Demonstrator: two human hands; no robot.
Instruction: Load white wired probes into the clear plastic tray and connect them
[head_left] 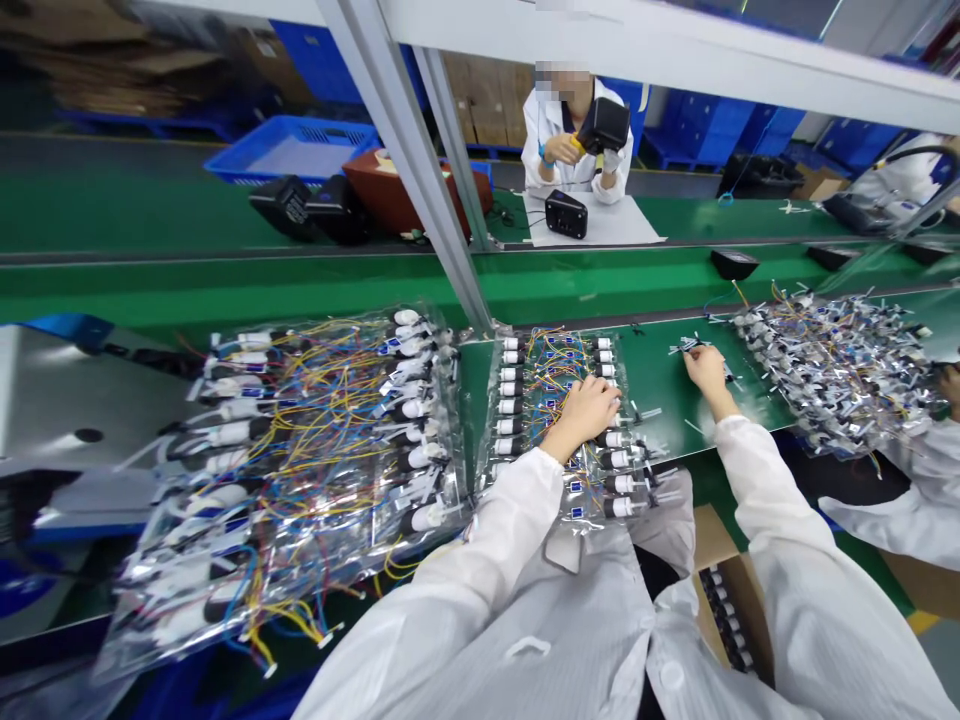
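Observation:
My left hand [589, 410] lies over the middle set of wired parts [512, 390], its fingers curled at the right-hand row of white-and-black cylinders [616, 460]. What those fingers grip is hidden. Coloured wires and small blue-labelled pieces run between the two rows, on clear plastic. Farther right, on the green bench [645, 365], my right hand [706, 372] has its fingers closed at a small heap of thin white-and-black strips [684, 343]. Whatever is between its fingertips is too small to make out. Loose strips lie between the middle set and my right hand.
Plastic-wrapped wired parts [315, 430] are stacked left; a heap of similar parts [840, 370] lies right, near another person's hand [949, 385]. A metal post [420, 170] rises ahead. Across the line, a co-worker [577, 140] holds a black device. An open carton [716, 545] stands below the bench.

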